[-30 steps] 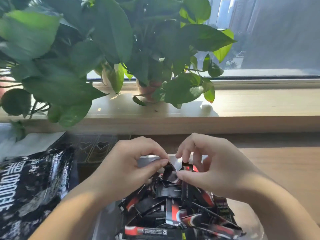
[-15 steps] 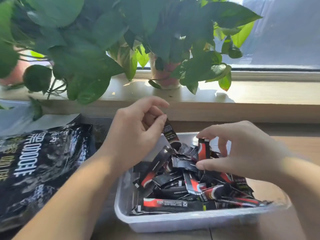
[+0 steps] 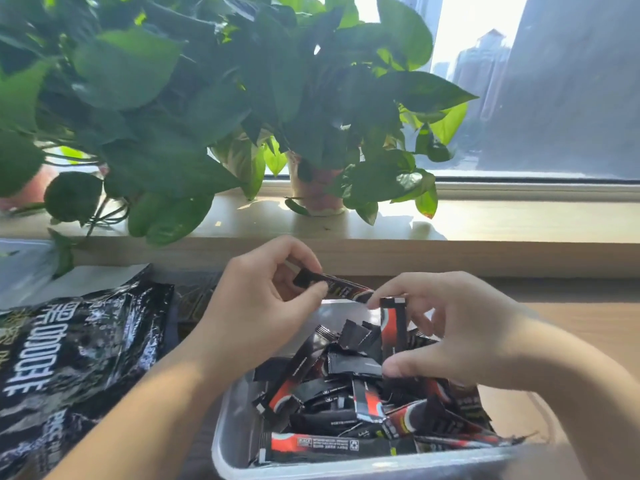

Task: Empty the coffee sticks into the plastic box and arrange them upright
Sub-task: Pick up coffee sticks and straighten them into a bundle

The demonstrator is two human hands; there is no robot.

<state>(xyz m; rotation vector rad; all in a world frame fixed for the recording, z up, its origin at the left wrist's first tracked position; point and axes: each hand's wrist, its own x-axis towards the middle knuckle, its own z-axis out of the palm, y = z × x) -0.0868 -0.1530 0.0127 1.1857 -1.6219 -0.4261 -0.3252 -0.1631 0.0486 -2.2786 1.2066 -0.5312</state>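
Nearest, below both wrists: plastic box (image 3: 227, 438), low-walled, crammed with coffee sticks (image 3: 329, 396) lying flat, crossed and tangled. Emptying seemingly done; hardly any standing, so most of the arranging left to do.

Off the left hand's outer side, flat and crumpled: black bag (image 3: 69, 358). Emptied or not, cannot tell. Easy to leave stragglers inside.

Up a little, right hand (image 3: 460, 334): curled, thumb low and fingers high, closing round one red-and-black upright stick (image 3: 393, 327) at the far side of the heap. Looks a loose hold. Likely to tip straight back into the tangle on release, with nothing packed beside it for support.

Just left of that, left hand (image 3: 263, 306): thumb and forefinger pinching a dark stick (image 3: 341, 289), held nearly level, far end reaching across to the right hand's forefinger. Touching or merely close, hard to say. Real chance of a fumble in that crowded gap: one knock, and either sachet dropped, maybe over the far wall onto the surface (image 3: 588, 341).

Worth watching too: pushing down hard into the heap, enough to shove the light box or crease the thin packets.

Farthest, beyond both hands: windowsill (image 3: 519, 223) and potted plant (image 3: 311, 98), low-hanging leaves easy to brush on a high lift.
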